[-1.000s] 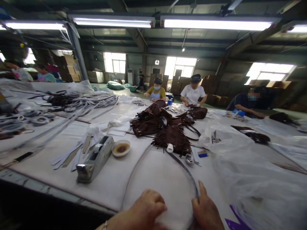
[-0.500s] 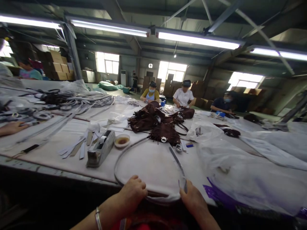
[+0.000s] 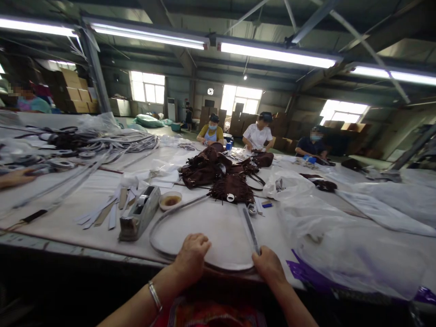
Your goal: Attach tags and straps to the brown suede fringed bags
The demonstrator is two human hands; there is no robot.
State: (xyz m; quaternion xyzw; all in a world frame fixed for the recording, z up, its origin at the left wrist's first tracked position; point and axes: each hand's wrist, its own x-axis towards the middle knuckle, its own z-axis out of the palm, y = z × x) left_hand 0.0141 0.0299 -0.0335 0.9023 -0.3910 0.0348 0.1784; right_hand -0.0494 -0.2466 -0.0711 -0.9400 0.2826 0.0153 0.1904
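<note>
A long, flat grey strap (image 3: 157,223) makes a wide loop at the table's near edge, its far ends reaching toward a brown fringed bag (image 3: 235,187) with a white ring on it. Across the near left part of the loop lies my left hand (image 3: 191,255), fingers curled down over the strap. My right hand (image 3: 268,265) is closed around the strap at the loop's right corner, thumb on top. A pale strip lies along the strap beyond that hand. Left of the loop stand a grey tape dispenser (image 3: 140,213) and a small dish (image 3: 170,200) with brown liquid.
More brown bags (image 3: 204,168) are heaped mid-table. Paper strips (image 3: 102,211) lie left of the dispenser, and a pile of grey straps (image 3: 119,141) behind. Clear plastic sheeting (image 3: 327,240) covers the right side. A co-worker's hand (image 3: 17,178) is at far left; several people work beyond.
Both hands have moved up and slightly away from me, onto the table edge. The loop's near side has risen with them and lies flatter. The view has shifted slightly.
</note>
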